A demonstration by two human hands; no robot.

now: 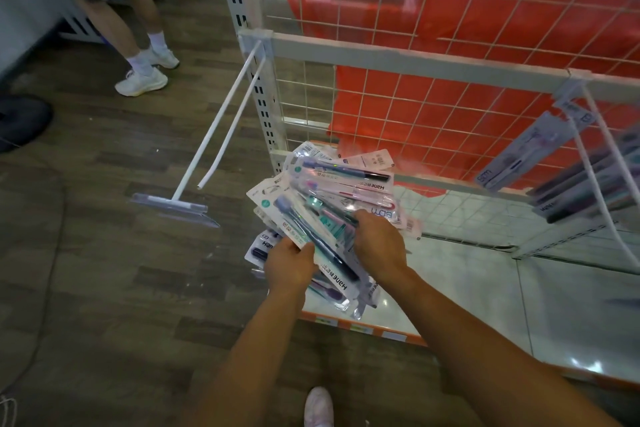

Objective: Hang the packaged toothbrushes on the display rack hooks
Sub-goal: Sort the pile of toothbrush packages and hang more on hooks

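A fanned stack of packaged toothbrushes [341,184] in clear blister packs is held in front of me. My left hand [289,262] grips the stack from below, thumb on the top pack. My right hand [379,243] pinches packs at the stack's right side. An empty white double-wire hook [221,128] with a clear label holder juts out from the rack's left post. On the right, another hook [599,170] carries several hung toothbrush packs [519,156].
The white wire grid rack [381,56] backs onto red sheeting. A glossy white base shelf [485,288] with an orange edge lies below. Another person's legs and white shoes [142,80] stand at far left on the wood floor. My shoe [318,406] shows at the bottom.
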